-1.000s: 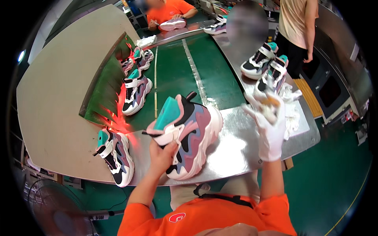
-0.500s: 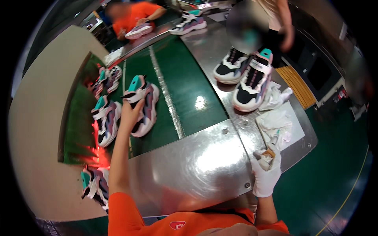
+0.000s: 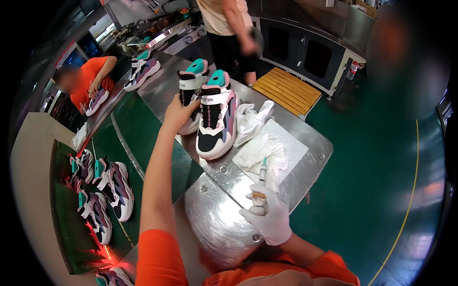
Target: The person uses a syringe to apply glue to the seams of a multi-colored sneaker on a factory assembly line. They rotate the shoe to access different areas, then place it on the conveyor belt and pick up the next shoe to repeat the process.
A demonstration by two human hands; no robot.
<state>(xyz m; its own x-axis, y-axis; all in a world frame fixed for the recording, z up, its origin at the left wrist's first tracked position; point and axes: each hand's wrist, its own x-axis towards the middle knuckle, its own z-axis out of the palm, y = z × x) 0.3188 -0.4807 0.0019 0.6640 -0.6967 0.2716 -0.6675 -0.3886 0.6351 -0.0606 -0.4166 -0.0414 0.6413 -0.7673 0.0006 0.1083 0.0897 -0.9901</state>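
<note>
My left hand [image 3: 178,113], bare, is closed on the rear sneaker [image 3: 190,85] of a pair standing on the metal table; its fingertips are partly hidden. In front of that shoe, and overlapping it, stands the other sneaker [image 3: 215,114], toe toward me. Both are black, white and purple with teal linings. In a white glove, my right hand [image 3: 271,220] grips a slim syringe [image 3: 262,177] with a teal tip pointing away from me. A brownish part shows at its fingers. A crumpled white cloth [image 3: 260,151] lies just beyond the tip.
Several sneakers [image 3: 117,188] sit on the green conveyor [image 3: 129,107] at left, some by a red-lit opening. Another sneaker [image 3: 142,71] stands at the table's far end. A seated co-worker [image 3: 93,78] handles a shoe; another person [image 3: 226,28] stands beyond a yellow slatted platform [image 3: 286,90].
The view has swung right. My left hand has let go of a sneaker on the conveyor and taken hold of the rear one of the pair. The syringe stays in my right hand.
</note>
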